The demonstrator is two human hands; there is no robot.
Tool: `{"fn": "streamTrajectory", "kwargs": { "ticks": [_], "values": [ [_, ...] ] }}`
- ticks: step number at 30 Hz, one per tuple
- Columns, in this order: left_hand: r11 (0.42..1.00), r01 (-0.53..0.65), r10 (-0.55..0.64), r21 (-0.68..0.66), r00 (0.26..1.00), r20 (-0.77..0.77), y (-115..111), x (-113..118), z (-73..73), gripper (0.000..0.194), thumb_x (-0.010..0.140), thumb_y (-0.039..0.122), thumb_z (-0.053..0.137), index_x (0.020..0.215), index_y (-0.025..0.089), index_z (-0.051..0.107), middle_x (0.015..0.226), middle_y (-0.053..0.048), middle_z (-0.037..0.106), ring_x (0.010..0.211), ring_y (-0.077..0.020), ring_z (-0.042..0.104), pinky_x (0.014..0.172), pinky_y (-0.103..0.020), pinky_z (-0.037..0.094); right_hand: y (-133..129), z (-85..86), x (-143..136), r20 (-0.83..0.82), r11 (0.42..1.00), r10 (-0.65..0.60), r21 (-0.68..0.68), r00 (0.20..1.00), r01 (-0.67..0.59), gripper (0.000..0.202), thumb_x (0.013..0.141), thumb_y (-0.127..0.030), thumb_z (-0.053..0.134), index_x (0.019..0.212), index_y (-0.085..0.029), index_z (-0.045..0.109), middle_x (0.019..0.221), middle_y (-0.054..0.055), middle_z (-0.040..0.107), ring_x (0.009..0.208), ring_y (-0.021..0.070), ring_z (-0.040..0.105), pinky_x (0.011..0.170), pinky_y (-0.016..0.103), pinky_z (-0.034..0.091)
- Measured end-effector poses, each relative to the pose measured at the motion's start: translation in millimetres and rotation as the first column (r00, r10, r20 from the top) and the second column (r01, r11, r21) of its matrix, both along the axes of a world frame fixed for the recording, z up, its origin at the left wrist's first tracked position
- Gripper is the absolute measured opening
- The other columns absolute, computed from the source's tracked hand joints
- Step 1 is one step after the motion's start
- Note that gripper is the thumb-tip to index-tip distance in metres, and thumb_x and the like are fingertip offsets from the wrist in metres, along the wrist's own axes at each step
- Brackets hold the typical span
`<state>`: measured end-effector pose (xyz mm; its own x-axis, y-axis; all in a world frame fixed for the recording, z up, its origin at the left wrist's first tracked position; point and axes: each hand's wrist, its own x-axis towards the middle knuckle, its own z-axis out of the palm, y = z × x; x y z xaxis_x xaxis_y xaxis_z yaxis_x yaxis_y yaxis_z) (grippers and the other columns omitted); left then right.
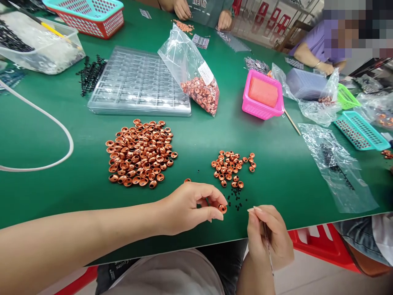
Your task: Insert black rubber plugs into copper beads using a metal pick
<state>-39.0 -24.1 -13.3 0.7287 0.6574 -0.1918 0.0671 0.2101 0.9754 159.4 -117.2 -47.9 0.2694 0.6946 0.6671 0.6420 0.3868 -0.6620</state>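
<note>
My left hand (193, 207) pinches a small copper-coloured cup (222, 209) between thumb and fingertips, low over the green table (196, 139). To its right, past the table's front edge, my right hand (268, 235) is closed around a thin metal tool (269, 254); whether its fingertips hold anything else is too small to tell. Tiny black pieces (237, 198) lie scattered between and just beyond the hands. Behind them sits a small group of copper cups (229, 166). A larger pile of cups (139, 153) lies to the left, and one more cup (187, 180) is partly behind my left hand.
Clear stacked trays (135, 82), a bag of copper pieces (201, 92) and a pink basket (263, 108) stand farther back. A white cable (66, 131) curves at left. A plastic bag (337, 172) lies at right. Other people sit across and at the right.
</note>
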Motion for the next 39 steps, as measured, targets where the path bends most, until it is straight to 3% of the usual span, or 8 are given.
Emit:
{"fn": "streamTrajectory", "kwargs": {
  "ticks": [4, 9, 13, 19, 23, 28, 36, 39],
  "values": [
    [0.953, 0.056, -0.016, 0.298, 0.991, -0.133, -0.5, -2.2, -1.0, 0.01, 0.088, 0.024, 0.065, 0.094, 0.016, 0.067, 0.087, -0.002, 0.069, 0.073, -0.0131, 0.062, 0.069, -0.025, 0.051, 1.6, 1.1, 0.5, -0.004, 1.0, 0.015, -0.005, 1.0, -0.015, 0.039, 0.079, 0.006, 0.066, 0.107, -0.021, 0.069, 0.086, 0.002, 0.067, 0.072, 0.0147, 0.063, 0.058, 0.029, 0.051],
    [0.666, 0.327, 0.075, 0.671, 0.865, -0.495, 4.7, -23.3, 10.8, 0.009, 0.092, 0.015, 0.058, 0.094, 0.017, 0.066, 0.096, -0.006, 0.062, 0.088, -0.02, 0.059, 0.074, -0.03, 0.048, 2.2, -0.4, 8.7, 0.065, 0.994, 0.104, -0.05, 0.992, -0.101, 0.04, 0.079, 0.005, 0.066, 0.11, -0.021, 0.068, 0.085, 0.002, 0.068, 0.073, 0.0153, 0.063, 0.061, 0.03, 0.052],
    [0.65, 0.392, 0.141, 0.651, 0.78, -0.61, 9.4, -44.3, 21.3, 0.009, 0.091, 0.013, 0.058, 0.095, 0.018, 0.066, 0.099, -0.007, 0.06, 0.093, -0.0217, 0.058, 0.078, -0.032, 0.049, 2.0, -3.1, 9.9, 0.048, 0.992, 0.109, -0.061, 0.993, -0.106, 0.038, 0.079, 0.004, 0.067, 0.109, -0.021, 0.068, 0.087, 0.002, 0.069, 0.073, 0.014, 0.063, 0.06, 0.028, 0.052],
    [0.663, 0.365, 0.193, 0.654, 0.76, -0.62, 7.3, -57.2, 19.1, 0.013, 0.092, 0.015, 0.06, 0.104, 0.017, 0.063, 0.107, -0.009, 0.06, 0.099, -0.0231, 0.058, 0.087, -0.037, 0.051, 2.6, -6.5, 10.0, 0.047, 0.989, 0.14, -0.047, 0.989, -0.138, 0.036, 0.08, 0.002, 0.067, 0.109, -0.021, 0.067, 0.087, 0.002, 0.07, 0.076, 0.0141, 0.065, 0.065, 0.029, 0.053],
    [0.564, 0.331, 0.286, 0.757, 0.782, -0.554, 6.2, -55.0, 15.9, 0.024, 0.092, 0.022, 0.064, 0.115, 0.017, 0.06, 0.12, -0.012, 0.058, 0.109, -0.0269, 0.054, 0.092, -0.042, 0.051, 2.8, -6.9, 9.9, 0.044, 0.992, 0.116, -0.046, 0.992, -0.114, 0.032, 0.082, -0.001, 0.068, 0.108, -0.021, 0.068, 0.086, 0.002, 0.07, 0.073, 0.014, 0.066, 0.064, 0.029, 0.054],
    [0.462, 0.383, 0.261, 0.8, 0.803, -0.536, 11.1, -52.8, 9.0, 0.015, 0.1, 0.019, 0.048, 0.104, 0.017, 0.063, 0.113, -0.011, 0.063, 0.104, -0.0248, 0.054, 0.093, -0.041, 0.049, 3.2, -5.9, 8.1, 0.055, 0.995, 0.095, -0.039, 0.994, -0.093, 0.03, 0.083, -0.003, 0.067, 0.106, -0.022, 0.067, 0.083, 0.001, 0.07, 0.071, 0.0143, 0.066, 0.062, 0.029, 0.055],
    [0.346, 0.59, 0.464, 0.729, 0.568, -0.68, 29.0, -78.1, 20.8, 0.028, 0.098, 0.016, 0.04, 0.082, 0.015, 0.064, 0.083, -0.012, 0.063, 0.085, -0.0282, 0.054, 0.079, -0.047, 0.048, 3.8, -1.7, 5.4, 0.062, 0.995, 0.101, -0.033, 0.993, -0.099, 0.028, 0.084, -0.001, 0.066, 0.105, -0.019, 0.066, 0.084, 0.002, 0.07, 0.073, 0.0133, 0.065, 0.064, 0.028, 0.054],
    [0.325, 0.575, 0.468, 0.751, 0.592, -0.656, 27.7, -67.8, 25.3, 0.028, 0.1, 0.019, 0.041, 0.097, 0.014, 0.069, 0.098, -0.013, 0.068, 0.097, -0.0292, 0.058, 0.088, -0.046, 0.05, 3.7, -1.2, 4.2, 0.053, 0.996, 0.089, -0.035, 0.995, -0.088, 0.028, 0.084, -0.001, 0.066, 0.106, -0.019, 0.066, 0.083, 0.002, 0.07, 0.072, 0.0134, 0.065, 0.065, 0.029, 0.054]
  ]
}}
